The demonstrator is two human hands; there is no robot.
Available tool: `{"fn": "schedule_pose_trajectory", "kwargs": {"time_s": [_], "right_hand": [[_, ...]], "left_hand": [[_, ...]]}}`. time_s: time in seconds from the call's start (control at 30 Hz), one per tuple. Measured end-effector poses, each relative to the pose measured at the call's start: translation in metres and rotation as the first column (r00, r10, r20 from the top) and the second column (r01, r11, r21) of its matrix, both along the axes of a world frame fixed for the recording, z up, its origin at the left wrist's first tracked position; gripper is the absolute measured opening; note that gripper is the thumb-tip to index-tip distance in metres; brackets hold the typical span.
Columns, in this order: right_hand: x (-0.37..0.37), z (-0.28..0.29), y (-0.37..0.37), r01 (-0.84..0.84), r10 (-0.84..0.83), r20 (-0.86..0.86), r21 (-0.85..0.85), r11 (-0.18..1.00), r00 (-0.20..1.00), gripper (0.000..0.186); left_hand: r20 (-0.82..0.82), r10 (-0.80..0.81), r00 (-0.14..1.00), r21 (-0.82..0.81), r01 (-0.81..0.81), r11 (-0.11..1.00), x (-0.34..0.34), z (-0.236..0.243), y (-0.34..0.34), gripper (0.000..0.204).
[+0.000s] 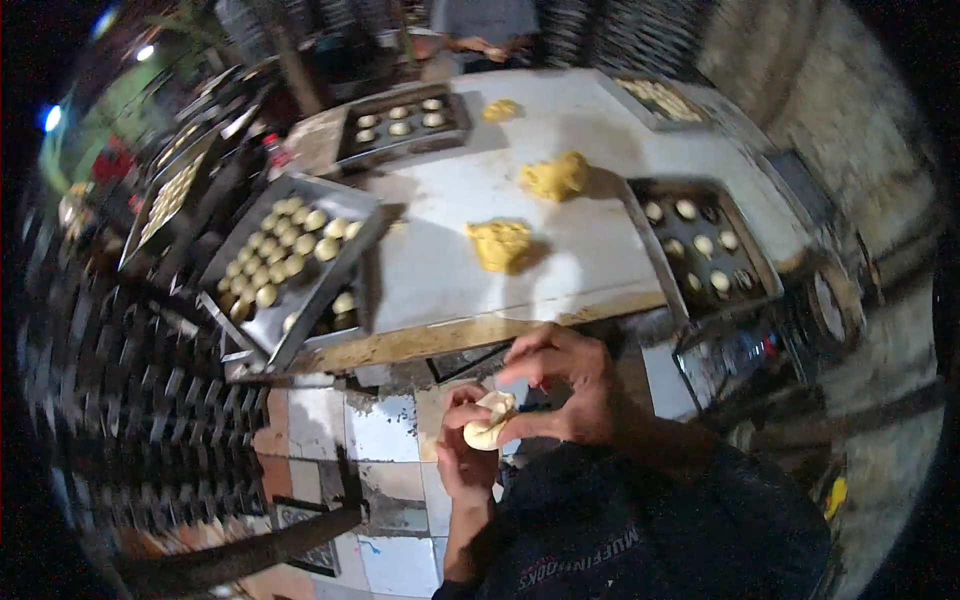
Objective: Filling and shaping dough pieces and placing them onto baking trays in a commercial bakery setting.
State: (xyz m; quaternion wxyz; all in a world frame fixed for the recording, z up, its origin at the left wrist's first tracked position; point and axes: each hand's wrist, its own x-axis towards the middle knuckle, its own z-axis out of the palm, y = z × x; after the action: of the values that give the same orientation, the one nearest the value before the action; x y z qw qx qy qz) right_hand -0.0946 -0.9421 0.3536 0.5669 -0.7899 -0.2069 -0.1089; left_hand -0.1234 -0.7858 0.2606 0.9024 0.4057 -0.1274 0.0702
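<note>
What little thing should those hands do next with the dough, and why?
Perhaps the right hand should gently pinch the small dough piece: its top looks uneven, the right thumb touches it, and the left hand supports it from the other side.

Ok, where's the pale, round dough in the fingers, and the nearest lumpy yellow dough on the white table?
Pale, round dough [482, 435]: head view, on its rounded lower part.
Nearest lumpy yellow dough [499, 246]: head view, on its middle.

From up on the wearer's head, the fisheye view tips steeply down over the dark shirt [690, 520], with the left hand [465, 445] and right hand [580, 385] close below. It faces forward across the table [430, 265] to a co-worker [487, 18] on its far side.
</note>
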Motion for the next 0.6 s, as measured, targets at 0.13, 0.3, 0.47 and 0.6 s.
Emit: {"fn": "schedule_pose_trajectory", "kwargs": {"time_s": [0.13, 0.3, 0.47, 0.6], "right_hand": [[-0.008, -0.024, -0.096, 0.010, 0.041, -0.263, 0.190, 0.982, 0.964, 0.028], [-0.010, -0.035, -0.200, 0.289, -0.264, 0.353, -0.020, 0.957, 0.898, 0.053], [-0.001, -0.055, -0.323, 0.196, -0.251, 0.298, 0.205, 0.959, 0.921, 0.043], [-0.008, -0.087, -0.386, 0.343, -0.347, 0.027, 0.105, 0.933, 0.937, 0.030]], "left_hand": [[0.183, -0.086, 0.979, 0.411, 0.003, 0.911, 0.040, -0.005, -0.079, 0.052], [0.300, 0.146, 0.943, 0.499, -0.285, 0.818, 0.066, 0.018, -0.229, 0.079], [0.311, -0.338, 0.888, 0.509, 0.144, 0.849, 0.106, 0.020, -0.351, 0.097], [0.163, -0.360, 0.919, 0.800, 0.091, 0.594, 0.125, 0.023, -0.417, 0.048]]}}
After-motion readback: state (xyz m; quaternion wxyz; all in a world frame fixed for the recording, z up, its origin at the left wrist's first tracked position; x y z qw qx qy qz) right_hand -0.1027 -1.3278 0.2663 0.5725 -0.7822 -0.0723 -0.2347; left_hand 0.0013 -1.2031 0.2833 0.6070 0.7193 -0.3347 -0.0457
